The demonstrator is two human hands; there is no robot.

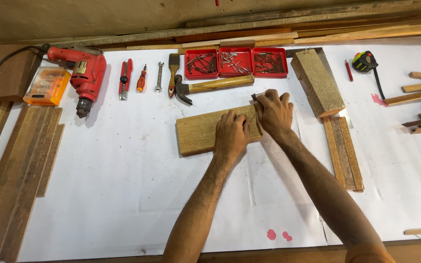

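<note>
Nearest to us, our left hand (231,132) lies flat, fingers spread, pressing on the wooden board (200,130) that lies across the white-covered worktop (123,185); its grip is closed on nothing, only bearing down. Just beyond and to its right, our right hand (274,112) curls over the board's far right corner, its grip pinched around a small dark object (254,97) we cannot identify, with what may be a thin nail (252,117) between the two hands.

To do this well, we judge that the left palm should keep steady downward weight so the board cannot slide, while the right fingers stay pinched low and clear of the edge.

Just past the right grip lies the claw hammer (210,85), within easy reach. Behind it sit three red trays (236,62) of nails and screws. To the right leans a thick wood block (316,84); far to the left rests the red drill (85,75).
</note>
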